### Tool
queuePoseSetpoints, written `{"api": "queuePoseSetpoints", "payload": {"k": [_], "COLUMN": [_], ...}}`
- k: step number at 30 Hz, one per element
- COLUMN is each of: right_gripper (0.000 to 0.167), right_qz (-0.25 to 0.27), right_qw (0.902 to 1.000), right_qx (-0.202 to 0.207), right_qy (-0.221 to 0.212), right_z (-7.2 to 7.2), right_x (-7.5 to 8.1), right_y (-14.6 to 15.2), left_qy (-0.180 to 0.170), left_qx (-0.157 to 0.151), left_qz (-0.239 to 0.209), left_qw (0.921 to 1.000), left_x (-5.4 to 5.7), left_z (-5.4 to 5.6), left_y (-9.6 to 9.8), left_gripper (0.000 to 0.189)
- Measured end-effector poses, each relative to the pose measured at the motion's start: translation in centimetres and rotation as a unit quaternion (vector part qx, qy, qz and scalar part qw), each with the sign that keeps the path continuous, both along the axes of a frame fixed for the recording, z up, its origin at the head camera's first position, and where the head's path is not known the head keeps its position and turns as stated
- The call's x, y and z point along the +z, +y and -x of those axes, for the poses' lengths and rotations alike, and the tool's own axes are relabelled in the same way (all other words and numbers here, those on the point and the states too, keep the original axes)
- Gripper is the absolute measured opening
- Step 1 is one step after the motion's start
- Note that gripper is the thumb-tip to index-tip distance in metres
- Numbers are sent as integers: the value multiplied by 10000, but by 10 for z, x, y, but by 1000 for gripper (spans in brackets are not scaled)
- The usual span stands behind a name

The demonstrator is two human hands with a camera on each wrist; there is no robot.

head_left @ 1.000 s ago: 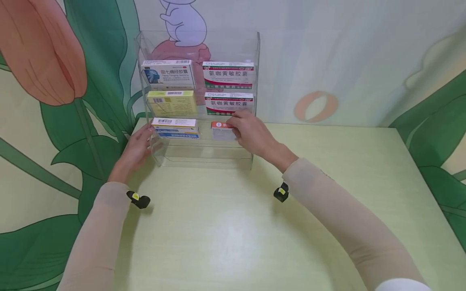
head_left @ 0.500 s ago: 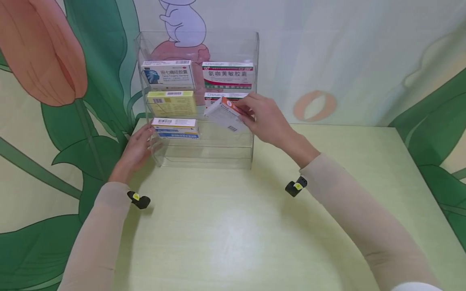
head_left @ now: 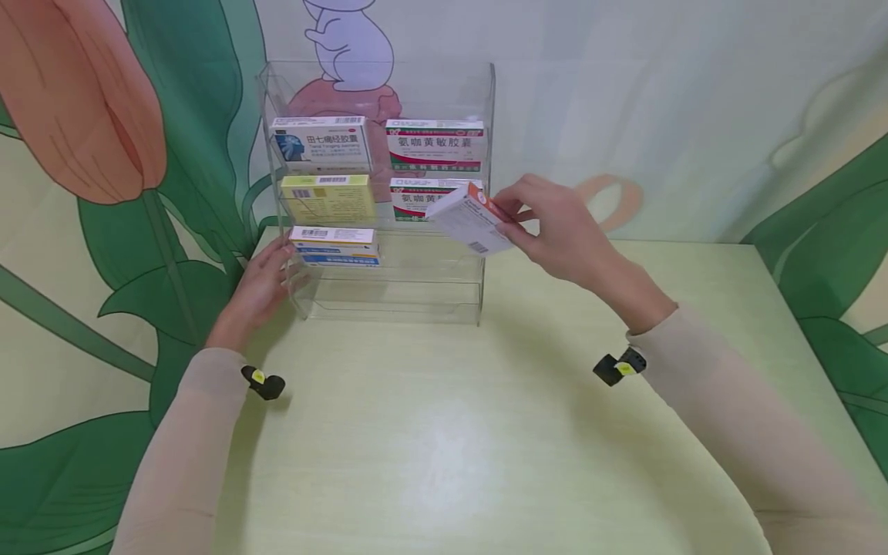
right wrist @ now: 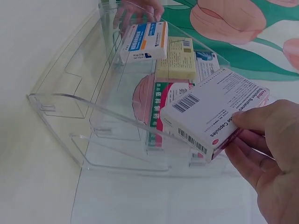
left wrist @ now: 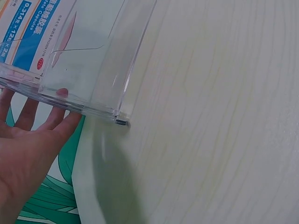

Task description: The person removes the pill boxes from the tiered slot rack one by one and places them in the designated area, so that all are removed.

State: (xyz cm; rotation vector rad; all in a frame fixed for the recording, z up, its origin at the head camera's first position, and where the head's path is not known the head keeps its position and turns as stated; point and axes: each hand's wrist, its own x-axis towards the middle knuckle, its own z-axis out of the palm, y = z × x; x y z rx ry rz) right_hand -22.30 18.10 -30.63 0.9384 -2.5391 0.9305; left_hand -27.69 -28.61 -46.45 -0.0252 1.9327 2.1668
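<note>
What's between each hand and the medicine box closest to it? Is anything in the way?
Nothing visible for the right hand: it pinches the white box directly. Between the left hand and the blue-and-white box stands the rack's clear side panel.

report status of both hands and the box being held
Right hand pinching ibuprofen capsules box, tilted. Left hand touching left side of clear rack. Rack behind box in head view, no obstruction seen in front.

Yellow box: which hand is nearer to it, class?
Left. The left hand touches the rack, below and left of the yellow box; the right hand, holding a white box, is farther rightward.
</note>
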Motion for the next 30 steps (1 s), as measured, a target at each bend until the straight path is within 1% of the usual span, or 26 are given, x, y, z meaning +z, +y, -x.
{"api": "queuePoseSetpoints", "payload": {"k": [4, 5, 9, 13, 16, 19, 22, 24, 27, 30], "right_gripper": [25, 26, 30, 29, 28, 30, 31, 31, 30, 31], "right_qz": [276, 355, 612, 809, 1076, 1396, 1555, 1653, 1668, 1651], "right_qw": [9992, 9986, 9946, 9881, 9795, 9669, 9558, 9498, 9426, 9352], "right_qx": [-248, -335, -732, -1137, -1406, -1637, -1811, -1862, -1966, -2062], "right_qy": [-170, -223, -410, -650, -959, -1369, -1719, -1895, -2120, -2357], "right_z": [-8, -9, -13, -12, -10, -5, 2, 8, 15, 19], "right_x": [-2, -3, -12, -25, -36, -52, -71, -85, -104, -121], "right_y": [16, 19, 35, 49, 57, 63, 69, 74, 79, 82], "left_qy": [7, 4, 33, 30, 62, 74, 71, 53, 15, -10], "left_qx": [33, 28, 3, -16, -4, 24, 28, 37, 40, 24], "left_qz": [79, 35, 66, 118, 81, 49, 56, 54, 80, 95], "left_qw": [10000, 10000, 10000, 9999, 9999, 10000, 10000, 10000, 10000, 10000], "left_x": [-1, 0, -1, -1, 0, 0, 1, 1, 0, -1], "left_z": [0, 0, 0, 0, 0, 0, 0, 0, 1, 0], "left_y": [0, 0, -1, -2, -2, -1, -1, 0, -1, -1], "left_gripper": [62, 63, 63, 63, 63, 62, 61, 62, 62, 61]}}
